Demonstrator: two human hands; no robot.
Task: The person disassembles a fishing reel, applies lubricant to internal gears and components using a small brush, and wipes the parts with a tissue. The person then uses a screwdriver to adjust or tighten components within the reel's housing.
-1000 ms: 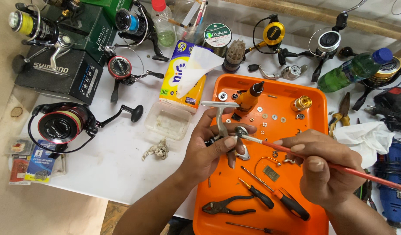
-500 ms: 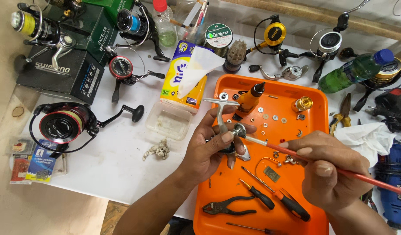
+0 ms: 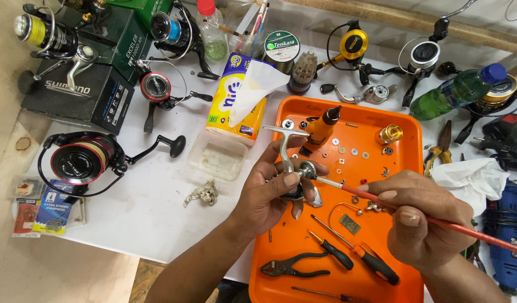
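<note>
My left hand (image 3: pixel 272 191) grips a silver fishing reel body (image 3: pixel 295 168) above an orange tray (image 3: pixel 410 143), its crank arm pointing up and left. My right hand (image 3: pixel 418 221) holds a thin red-handled brush (image 3: pixel 438 221), and the brush tip touches the gear on the reel. Small washers (image 3: pixel 351 151) and a gold knob (image 3: pixel 390 134) lie scattered on the tray. An orange-bodied bottle (image 3: pixel 320 129) with a black tip lies at the tray's top.
Pliers (image 3: pixel 295 268) and two screwdrivers (image 3: pixel 354 258) lie at the tray's near end. Several spinning reels, dark boxes (image 3: pixel 81 84), a tissue pack (image 3: pixel 239 98), a clear plastic tub (image 3: pixel 218 156), a green bottle (image 3: pixel 458 90) and a blue power tool (image 3: pixel 505 235) crowd the white table.
My left hand has turned the reel body slightly and lifted it a little. The brush tip has stayed against the reel's gear.
</note>
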